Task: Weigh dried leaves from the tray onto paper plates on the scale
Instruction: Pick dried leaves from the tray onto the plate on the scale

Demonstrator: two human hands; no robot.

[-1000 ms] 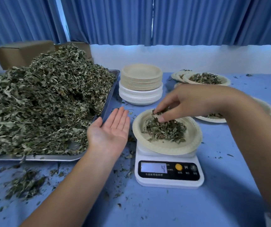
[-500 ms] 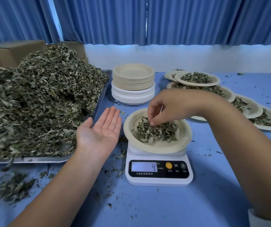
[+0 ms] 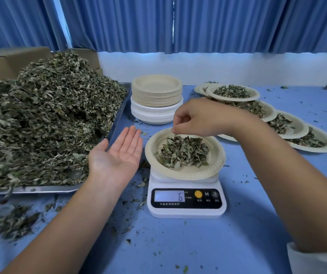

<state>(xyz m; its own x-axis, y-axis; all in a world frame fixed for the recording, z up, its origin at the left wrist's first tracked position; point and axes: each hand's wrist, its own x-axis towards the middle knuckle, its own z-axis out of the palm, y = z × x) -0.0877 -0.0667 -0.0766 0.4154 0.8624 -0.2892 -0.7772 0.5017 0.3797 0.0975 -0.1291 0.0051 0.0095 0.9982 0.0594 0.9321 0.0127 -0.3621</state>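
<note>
Centrally, a white scale is set on a blue table, with 6 shown on its display. A paper plate is sat on the scale, and a small pile of leaves is held in it.

The right hand is hung over the far rim of that plate, knuckles up, fingers curled and tips pressed against the thumb. Whether a leaf bit is pinched there cannot be told. A white sleeve is seen at the elbow end of that arm.

The left hand is held palm up between the tray and the plate, fingers straight and close together, nothing lying in it.

The metal tray is placed left of the scale and is heaped high with dried leaves. Leaf crumbs are scattered on the table in front of it.

A stack of empty plates is stood behind the scale, just beside the tray's far corner. A row of filled plates is laid overlapping to the right, partly hidden by the right arm.

Cardboard boxes are seen behind the heap, and a blue curtain is hung across the back.
</note>
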